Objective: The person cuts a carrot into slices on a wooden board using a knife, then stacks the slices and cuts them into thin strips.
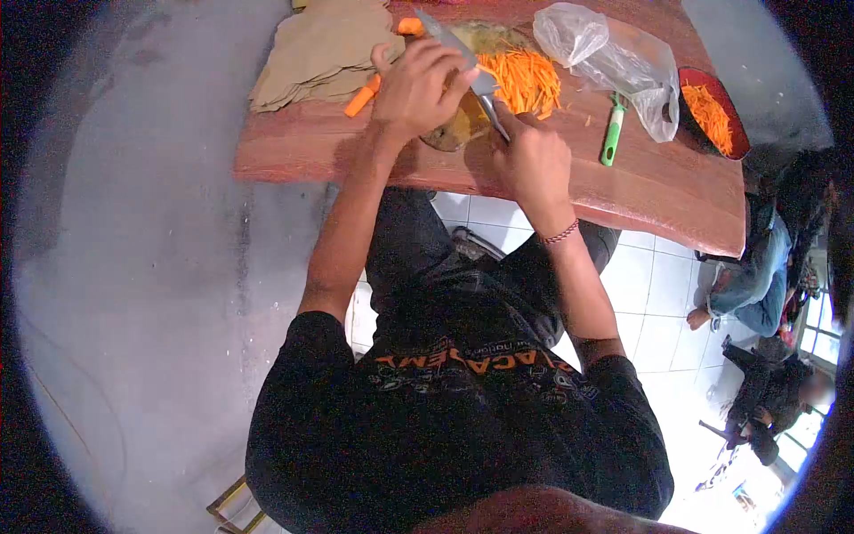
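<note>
My right hand (pixel 536 162) is closed round the handle of a kitchen knife (pixel 483 83), its blade pointing to the upper left. Close against the blade, my left hand (pixel 420 89) has bent fingers; whatever lies under them is hidden. Both hands are over a round cutting board (pixel 454 132). A heap of shredded carrot (pixel 527 84) lies on the board just right of the blade. One carrot piece (pixel 362 96) rests left of my left wrist, and another carrot piece (pixel 411 27) sits beyond the fingers near the knife tip.
Brown paper sheets (pixel 316 58) cover the table's left part. To the right lie a green-handled peeler (pixel 612 133), a clear plastic bag (pixel 614 58) and a dark red-rimmed bowl (pixel 740 142) of shredded carrot. The wooden table's (pixel 658 200) near edge crosses above my lap. Other people sit at far right.
</note>
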The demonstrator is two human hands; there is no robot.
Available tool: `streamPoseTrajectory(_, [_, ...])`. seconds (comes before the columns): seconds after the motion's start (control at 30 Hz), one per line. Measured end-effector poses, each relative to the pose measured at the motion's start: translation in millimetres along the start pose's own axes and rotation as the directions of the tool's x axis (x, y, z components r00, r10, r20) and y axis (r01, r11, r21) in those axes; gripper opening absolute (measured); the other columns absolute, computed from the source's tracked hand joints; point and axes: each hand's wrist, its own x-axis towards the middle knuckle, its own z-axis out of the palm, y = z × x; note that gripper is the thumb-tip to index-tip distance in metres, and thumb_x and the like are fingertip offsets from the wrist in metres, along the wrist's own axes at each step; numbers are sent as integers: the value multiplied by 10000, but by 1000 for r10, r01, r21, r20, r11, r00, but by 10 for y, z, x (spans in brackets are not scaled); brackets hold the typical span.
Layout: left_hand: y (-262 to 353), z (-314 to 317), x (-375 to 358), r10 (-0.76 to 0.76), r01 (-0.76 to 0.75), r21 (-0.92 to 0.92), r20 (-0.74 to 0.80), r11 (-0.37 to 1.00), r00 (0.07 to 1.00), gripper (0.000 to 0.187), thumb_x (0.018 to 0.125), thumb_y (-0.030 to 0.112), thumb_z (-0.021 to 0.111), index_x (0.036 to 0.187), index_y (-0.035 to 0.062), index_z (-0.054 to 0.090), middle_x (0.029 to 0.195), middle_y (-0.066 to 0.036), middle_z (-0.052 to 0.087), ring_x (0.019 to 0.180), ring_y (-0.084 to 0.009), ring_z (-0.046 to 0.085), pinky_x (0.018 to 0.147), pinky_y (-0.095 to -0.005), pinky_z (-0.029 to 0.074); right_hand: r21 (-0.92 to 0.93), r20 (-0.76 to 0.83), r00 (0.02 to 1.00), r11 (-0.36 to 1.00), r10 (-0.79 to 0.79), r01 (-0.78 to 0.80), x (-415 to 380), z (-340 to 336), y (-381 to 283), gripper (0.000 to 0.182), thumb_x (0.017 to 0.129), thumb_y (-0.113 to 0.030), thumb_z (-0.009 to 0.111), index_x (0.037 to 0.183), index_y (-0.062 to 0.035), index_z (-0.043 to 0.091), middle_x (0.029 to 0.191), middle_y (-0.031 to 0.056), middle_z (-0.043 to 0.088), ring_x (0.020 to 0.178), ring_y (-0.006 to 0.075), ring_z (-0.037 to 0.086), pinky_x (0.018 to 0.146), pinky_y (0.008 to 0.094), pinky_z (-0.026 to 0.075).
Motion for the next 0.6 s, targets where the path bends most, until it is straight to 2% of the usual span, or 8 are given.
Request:
streamPoseTrajectory(0.03, [16,-18,-32,3,-10,117,57,993,998,398,1002,437,501,1207,155,692,1256,2,662,1247,-215,544,1096,-561,177,-6,13,1000,1000,-7,7,4,22,13,370,848,-252,681,1216,-213,684,917,144,694,738,378,682,636,492,548])
streamPoseTrajectory(0.13, [0,133,-18,127,-127,15,30,992,991,376,1003,427,493,1051,144,736,1179,10,695,1238,-205,545,1047,-599,151,17,-71,988,991,-133,135,32,105,48,300,812,-278,672,1084,-151,676,743,161,667,621,353,687,538,480,555])
streamPoseTrajectory(0.17, [-49,203,13,127,-128,15,27,992,992,376,1003,427,493,1051,144,736,1179,10,695,1238,-205,545,1047,-599,151,14,-73,988,990,-136,137,49,112,51,300,812,-278,672,1084,-151,676,743,161,667,621,353,687,538,480,555])
streamPoseTrajectory(0.23, [-109,289,90,128,-116,-71,196,991,972,432,1047,439,388,1214,186,696,1293,30,650,1322,-182,478,1082,-579,127,2,-80,989,992,-129,129,60,118,42,309,796,-270,671,1079,-146,676,753,167,670,627,358,689,539,477,557])
streamPoseTrajectory(0.37, [-59,235,143,117,-115,-33,71,993,991,413,1047,417,387,1217,203,697,1291,36,657,1319,-186,484,1094,-553,97,-7,-41,993,994,-113,113,70,31,26,311,791,-264,667,1080,-148,677,761,168,671,631,362,690,542,478,560])
streamPoseTrajectory(0.43, [-86,126,127,171,-151,-140,141,979,975,388,1040,393,405,1220,207,695,1281,35,665,1294,-204,514,1097,-546,66,-6,-79,993,996,-93,93,57,50,32,303,787,-263,671,1070,-152,677,779,169,674,630,365,686,545,476,561])
streamPoseTrajectory(0.57, [-74,265,111,169,-162,-52,252,985,953,359,1028,365,430,1217,220,698,1281,38,665,1253,-216,547,1090,-556,89,23,-47,991,992,-124,125,32,-27,-59,332,793,-267,675,1111,-168,680,784,162,675,640,362,688,565,473,565])
streamPoseTrajectory(0.6, [-110,374,117,251,-251,-16,118,968,961,340,1023,346,449,1213,215,698,1256,31,676,1242,-226,553,1080,-540,163,17,18,996,996,-90,89,37,-58,-78,377,797,-210,666,1174,-203,682,871,158,691,704,372,688,631,481,561])
